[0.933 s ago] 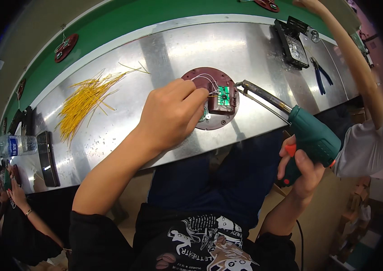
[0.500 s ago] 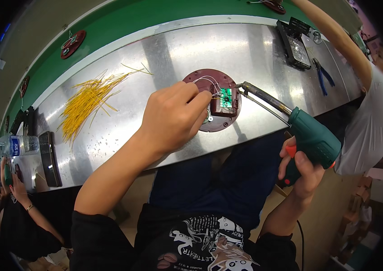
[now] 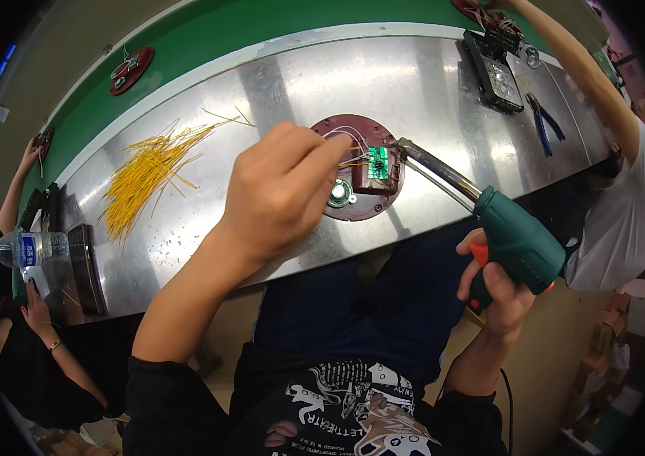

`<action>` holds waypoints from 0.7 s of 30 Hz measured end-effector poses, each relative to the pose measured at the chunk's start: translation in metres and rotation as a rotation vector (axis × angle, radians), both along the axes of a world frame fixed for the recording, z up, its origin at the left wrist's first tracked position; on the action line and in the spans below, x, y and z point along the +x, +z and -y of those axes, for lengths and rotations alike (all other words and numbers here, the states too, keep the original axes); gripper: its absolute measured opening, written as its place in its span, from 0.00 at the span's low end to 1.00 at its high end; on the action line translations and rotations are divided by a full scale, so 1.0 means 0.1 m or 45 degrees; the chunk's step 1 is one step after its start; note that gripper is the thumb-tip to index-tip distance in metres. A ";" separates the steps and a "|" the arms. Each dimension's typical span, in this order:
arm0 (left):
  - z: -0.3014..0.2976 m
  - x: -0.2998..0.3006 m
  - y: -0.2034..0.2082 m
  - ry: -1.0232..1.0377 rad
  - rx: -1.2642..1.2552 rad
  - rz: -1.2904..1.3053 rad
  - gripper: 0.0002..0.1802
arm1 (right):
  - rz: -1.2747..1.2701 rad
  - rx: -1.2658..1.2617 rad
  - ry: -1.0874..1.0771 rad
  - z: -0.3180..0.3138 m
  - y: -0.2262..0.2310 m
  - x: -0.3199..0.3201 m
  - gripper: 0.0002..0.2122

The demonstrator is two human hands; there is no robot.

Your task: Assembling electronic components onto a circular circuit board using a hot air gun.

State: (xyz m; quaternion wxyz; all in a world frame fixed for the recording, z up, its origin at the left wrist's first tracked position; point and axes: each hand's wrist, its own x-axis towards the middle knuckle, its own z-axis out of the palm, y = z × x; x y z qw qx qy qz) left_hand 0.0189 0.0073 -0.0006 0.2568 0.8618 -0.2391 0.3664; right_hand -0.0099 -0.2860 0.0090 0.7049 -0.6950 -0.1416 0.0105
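My left hand [image 3: 281,186] is closed in a pinch at the left of a small green circuit board [image 3: 378,163], its fingertips on a thin wire [image 3: 354,149]. The board sits on a dark box-shaped housing on a round maroon plastic cover [image 3: 349,123]. A small round speaker [image 3: 339,193] shows beside the housing, partly behind my hand. My right hand [image 3: 501,296] grips a green soldering gun [image 3: 520,239] with a red trigger. Its dark tip is at the right edge of the board, by the housing; contact cannot be made out.
Yellow wires [image 3: 148,178] lie in a loose pile on the metal table [image 3: 292,83]. Blue-handled pliers [image 3: 543,125] and a black tray [image 3: 496,80] are at the right. A water bottle [image 3: 30,249] lies by a dark phone [image 3: 85,266]. Co-workers sit on both sides of a green belt [image 3: 208,34].
My left hand has drawn slightly left and down, uncovering more of the speaker. The soldering gun has shifted a little left. Maroon covers on the belt have moved right; the left co-worker now touches one.
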 end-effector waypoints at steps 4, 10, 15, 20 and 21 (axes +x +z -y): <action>-0.03 -0.03 -0.09 -0.052 0.007 -0.077 0.11 | -0.034 -0.020 0.030 -0.01 -0.04 -0.08 0.24; 0.08 0.02 -0.13 -0.043 0.042 -0.163 0.11 | -0.109 -0.040 0.078 0.12 -0.03 0.00 0.21; 0.07 0.07 -0.20 -0.058 0.050 -0.123 0.09 | -0.108 -0.081 0.093 0.11 -0.01 0.01 0.21; 0.07 0.07 -0.22 -0.053 0.037 -0.097 0.09 | -0.152 -0.094 0.087 0.06 0.03 0.03 0.22; 0.07 0.07 -0.22 -0.053 0.036 -0.099 0.09 | -0.150 -0.096 0.089 0.07 0.03 0.03 0.23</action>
